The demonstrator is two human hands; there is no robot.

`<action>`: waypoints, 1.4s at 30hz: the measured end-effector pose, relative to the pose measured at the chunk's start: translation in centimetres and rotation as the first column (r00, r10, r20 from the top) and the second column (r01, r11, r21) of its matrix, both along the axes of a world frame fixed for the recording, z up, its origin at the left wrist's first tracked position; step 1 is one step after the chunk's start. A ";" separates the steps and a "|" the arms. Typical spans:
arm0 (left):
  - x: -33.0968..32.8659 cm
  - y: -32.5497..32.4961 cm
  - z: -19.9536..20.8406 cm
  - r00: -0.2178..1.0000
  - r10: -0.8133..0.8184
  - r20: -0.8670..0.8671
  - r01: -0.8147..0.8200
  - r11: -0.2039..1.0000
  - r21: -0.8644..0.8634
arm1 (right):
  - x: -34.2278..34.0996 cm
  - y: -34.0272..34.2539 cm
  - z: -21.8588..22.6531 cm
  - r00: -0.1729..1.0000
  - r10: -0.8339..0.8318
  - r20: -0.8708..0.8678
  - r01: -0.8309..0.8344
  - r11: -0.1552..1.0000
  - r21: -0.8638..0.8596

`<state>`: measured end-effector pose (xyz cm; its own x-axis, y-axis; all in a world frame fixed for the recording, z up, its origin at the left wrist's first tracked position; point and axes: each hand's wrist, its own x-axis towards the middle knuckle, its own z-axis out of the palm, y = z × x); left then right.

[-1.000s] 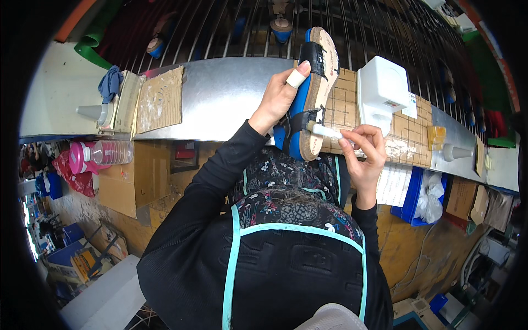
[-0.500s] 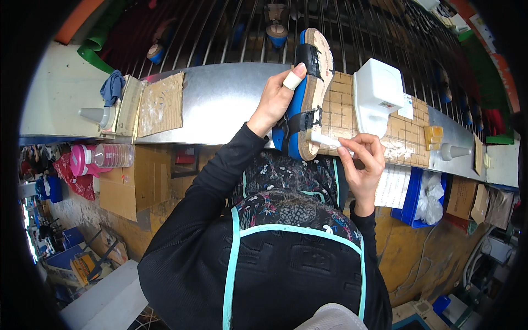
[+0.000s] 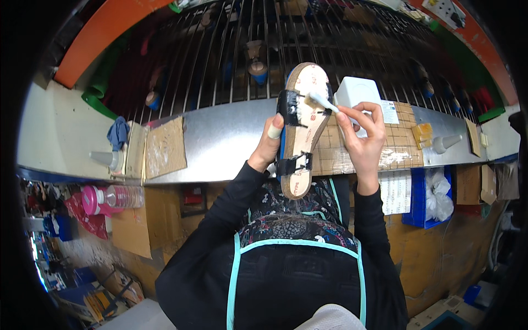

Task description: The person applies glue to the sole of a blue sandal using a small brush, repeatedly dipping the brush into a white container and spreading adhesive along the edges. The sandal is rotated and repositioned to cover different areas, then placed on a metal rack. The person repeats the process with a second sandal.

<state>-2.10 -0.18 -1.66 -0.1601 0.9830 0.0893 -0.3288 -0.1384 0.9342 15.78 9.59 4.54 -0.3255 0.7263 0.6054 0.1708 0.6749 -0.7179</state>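
My left hand (image 3: 266, 146), its thumb in a pale finger sleeve, is closed around the side of a sandal (image 3: 309, 131). The sandal's pale underside with a cork rim faces up, its wide end away from me. Black straps fold over that underside, and a blue last shows along its left side. My right hand (image 3: 365, 135) pinches a slim white brush (image 3: 324, 103). The brush's tip touches the underside near the wide end, beside the upper strap; its bristles are too small to make out.
A white container (image 3: 357, 91) stands behind my right hand on a taped cardboard sheet (image 3: 399, 144). Beyond the metal bench (image 3: 220, 132) runs a rack of metal rods (image 3: 220, 71). A yellow block (image 3: 422, 135) and grey cone (image 3: 448, 143) sit right; cardboard (image 3: 165, 148) lies left.
The brush has moved from the sandal's narrow end up to its wide end. My left hand has turned the sandal so its underside faces me more fully.
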 end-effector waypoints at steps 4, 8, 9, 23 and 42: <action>0.9 -0.3 0.6 0.981 0.079 0.179 -0.080 0.997 -0.003 | -0.9 0.1 0.4 0.952 -0.304 0.018 0.281 0.900 0.333; 0.8 -1.2 -0.9 0.920 0.079 0.385 -0.055 0.996 -0.073 | 2.8 -1.3 -1.6 0.974 -0.111 0.200 0.039 0.942 0.332; 0.5 -1.4 -1.6 0.904 0.105 0.414 -0.056 0.990 -0.128 | 4.2 -1.2 -2.4 0.980 -0.105 0.171 0.065 0.973 0.223; 1.1 -2.3 -5.8 0.803 0.158 0.574 -0.051 0.979 -0.199 | 11.2 3.6 -8.6 0.685 -0.490 0.539 0.305 0.865 0.399; 4.8 0.7 -1.8 0.939 -0.095 0.331 0.147 0.980 -0.135 | 6.4 3.3 -0.4 0.995 0.018 0.100 -0.012 0.998 -0.058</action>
<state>2.66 0.51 -3.46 -0.0332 0.9941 -0.1029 -0.6204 0.0602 0.7820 22.20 12.93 4.18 -0.3937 0.7533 0.5269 0.2345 0.6365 -0.7347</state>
